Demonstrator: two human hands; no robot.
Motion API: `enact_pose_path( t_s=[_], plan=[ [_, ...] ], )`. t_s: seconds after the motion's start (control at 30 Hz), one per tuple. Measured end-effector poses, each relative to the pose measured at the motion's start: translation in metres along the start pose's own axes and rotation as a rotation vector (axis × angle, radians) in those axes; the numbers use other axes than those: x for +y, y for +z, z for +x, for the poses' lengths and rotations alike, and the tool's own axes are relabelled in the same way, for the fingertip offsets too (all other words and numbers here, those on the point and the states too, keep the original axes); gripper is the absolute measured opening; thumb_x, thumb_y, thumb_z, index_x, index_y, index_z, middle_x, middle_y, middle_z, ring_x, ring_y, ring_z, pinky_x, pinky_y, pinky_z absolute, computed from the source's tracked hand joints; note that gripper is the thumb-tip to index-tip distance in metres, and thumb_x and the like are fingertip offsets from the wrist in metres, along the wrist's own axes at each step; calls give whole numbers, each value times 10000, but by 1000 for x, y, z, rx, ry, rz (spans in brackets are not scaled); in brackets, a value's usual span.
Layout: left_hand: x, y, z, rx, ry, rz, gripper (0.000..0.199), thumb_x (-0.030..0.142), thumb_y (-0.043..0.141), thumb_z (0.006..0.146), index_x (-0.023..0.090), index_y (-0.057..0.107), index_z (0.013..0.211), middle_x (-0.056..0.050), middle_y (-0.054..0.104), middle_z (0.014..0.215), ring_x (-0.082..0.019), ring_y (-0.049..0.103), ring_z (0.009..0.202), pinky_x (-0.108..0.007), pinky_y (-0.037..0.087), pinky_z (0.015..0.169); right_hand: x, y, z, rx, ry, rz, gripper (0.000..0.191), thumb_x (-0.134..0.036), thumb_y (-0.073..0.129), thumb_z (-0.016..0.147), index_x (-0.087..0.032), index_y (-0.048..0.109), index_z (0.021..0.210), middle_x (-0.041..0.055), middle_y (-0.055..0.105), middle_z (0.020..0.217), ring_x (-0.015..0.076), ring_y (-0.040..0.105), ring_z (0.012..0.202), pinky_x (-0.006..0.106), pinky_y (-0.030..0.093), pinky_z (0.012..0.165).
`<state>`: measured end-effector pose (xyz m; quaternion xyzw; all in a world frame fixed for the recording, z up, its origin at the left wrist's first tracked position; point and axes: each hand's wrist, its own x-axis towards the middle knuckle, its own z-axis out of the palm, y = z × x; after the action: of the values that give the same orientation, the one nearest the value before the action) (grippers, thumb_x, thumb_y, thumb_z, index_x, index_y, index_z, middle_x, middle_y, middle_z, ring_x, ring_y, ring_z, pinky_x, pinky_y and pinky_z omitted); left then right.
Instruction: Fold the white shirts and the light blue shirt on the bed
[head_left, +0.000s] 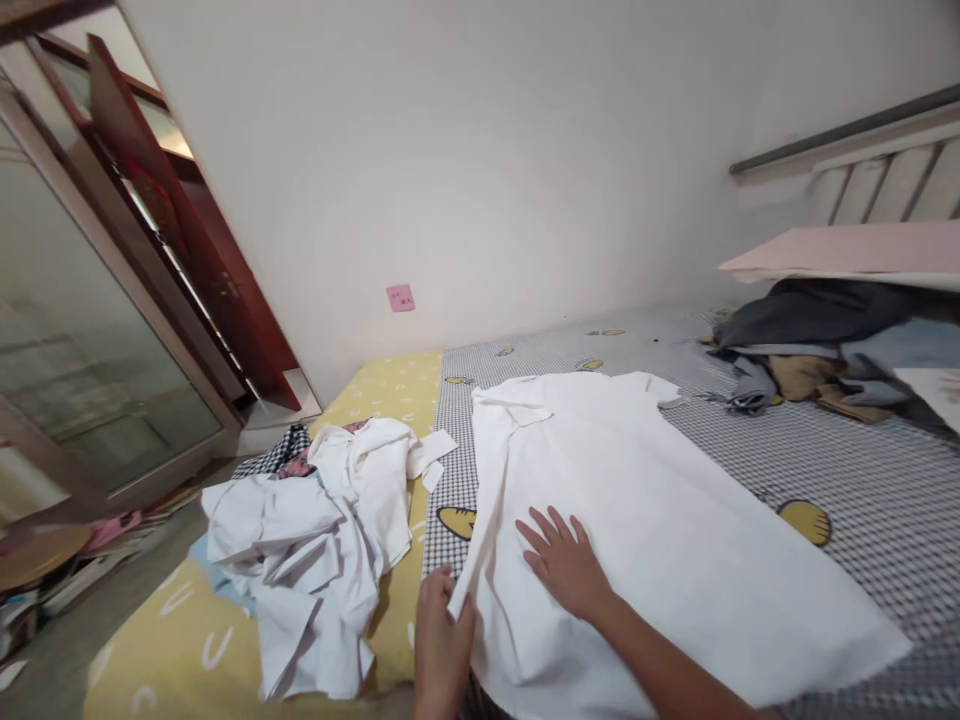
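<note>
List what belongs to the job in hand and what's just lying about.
In use: white shirt, left hand holding its edge, right hand flat on it.

Lying about: crumpled white clothes, heaped dark clothes, pink board, pink sticky note.

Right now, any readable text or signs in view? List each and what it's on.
Pink sticky note on the wall: a few tiny dark handwritten marks, too small to read.
Red ornament on the wood-framed glass door: too blurred to tell whether it bears any characters.
Pile of books or magazines on the floor: too small and blurred to read.
White shirt: no text or label shows.
</note>
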<state>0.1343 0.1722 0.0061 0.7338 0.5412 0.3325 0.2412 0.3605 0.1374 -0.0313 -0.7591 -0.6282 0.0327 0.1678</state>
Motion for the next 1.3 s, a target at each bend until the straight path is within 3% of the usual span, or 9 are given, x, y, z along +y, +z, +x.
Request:
enact_pose_path(
  t_s=[0.13,0.33,0.43,0.6,0.7,0.83,0.93,1.07,1.3],
  plan=[
    [59,8,-23,-69,45,-213,109,308,489,825,266,425,747,45,504,660,-169,498,618,-277,412,616,-10,14,-38,68,-68,56,528,-343,448,979,-397,408,1503,-3,329,1617,331,206,1513,635,152,1194],
    [99,34,-44,-246,122,-66,203,67,454,735,241,512,823,15,607,790,-161,563,753,-268,393,714,-19,24,-80,121,-24,396,575,-201,488,861,-278,549,1428,91,503,1513,295,358,1452,553,175,1210],
    [90,46,-49,-287,159,48,235,92,436,811,222,593,927,-29,679,909,-183,616,852,-289,417,781,-19,4,-79,159,146,916,440,-375,490,888,-215,698,1241,122,686,1286,306,577,1246,496,367,1120],
    [73,66,-62,-309,258,160,348,115,365,906,193,658,1076,-93,708,1070,-220,643,1008,-334,456,903,-10,-38,-52,7,467,1553,676,-729,404,868,-180,711,1117,116,755,1041,273,685,1039,432,501,967],
    [62,82,-75,-345,388,248,410,121,378,916,230,643,1210,-91,711,1090,-243,652,1008,-364,488,891,-4,-42,-35,-7,568,1513,577,-573,588,829,-197,607,1265,89,755,984,251,713,916,395,552,827],
    [21,95,-98,-359,533,155,407,172,453,913,304,614,1262,-56,727,1066,-221,685,936,-330,532,809,7,-28,-30,84,665,1374,757,-257,695,699,-188,456,1414,28,735,845,229,700,769,344,547,720],
    [-22,88,-115,-137,299,-5,307,250,375,979,251,656,1101,-60,726,1004,-188,700,916,-296,549,802,19,-17,-36,104,731,1325,720,-271,664,720,-181,474,1409,10,712,768,220,684,724,323,532,672],
    [-60,70,-122,140,91,48,318,287,365,986,182,619,1147,-106,684,1114,-215,691,988,-338,573,819,30,-12,-40,89,755,1353,668,-306,679,720,-206,539,1366,25,729,811,202,667,694,302,518,632],
    [-36,74,-95,166,350,469,448,124,595,871,238,587,1304,-94,650,1216,-253,622,1094,-406,513,908,28,-16,-39,54,797,1449,654,-266,671,714,-213,544,1353,-5,689,670,188,625,575,277,471,517]
  ],
)
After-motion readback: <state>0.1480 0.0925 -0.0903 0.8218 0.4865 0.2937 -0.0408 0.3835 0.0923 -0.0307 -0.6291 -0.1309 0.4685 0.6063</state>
